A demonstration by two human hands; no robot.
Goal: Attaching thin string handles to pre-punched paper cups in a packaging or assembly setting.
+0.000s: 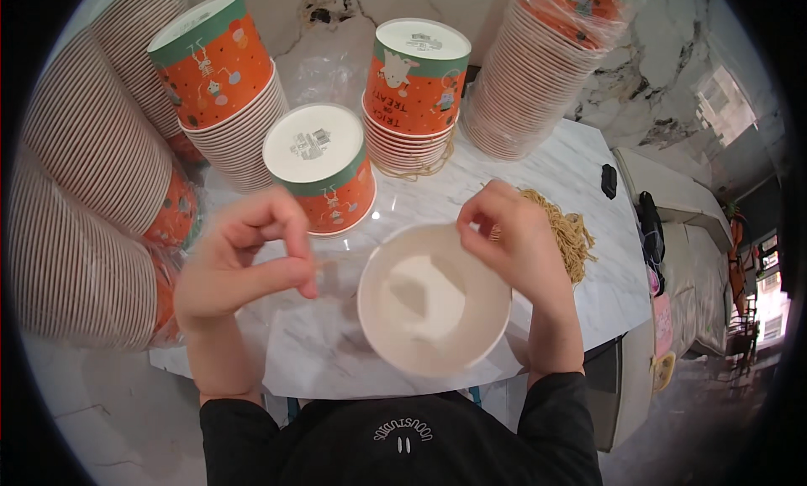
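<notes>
A paper bucket [433, 351] with a pale inside is in front of me, its mouth facing up. At its upper right rim is my right hand [513, 246], closed, with a bit of tan cord [494, 232] showing between the fingers. My left hand [252, 255] is off the bucket's left side, thumb and fingers pinched together and slightly blurred. A faint tan streak shows by its fingertips, too smeared to name. Partly behind my right hand lies a pile of tan cords [567, 234].
An upside-down orange and green bucket [332, 204] stands just beyond my hands. Behind it are a short bucket stack [416, 91] with cords round its base and a taller stack [223, 82]. Plastic-wrapped stacks [92, 141] crowd the left; another [530, 82] stands back right on the marble table [609, 259].
</notes>
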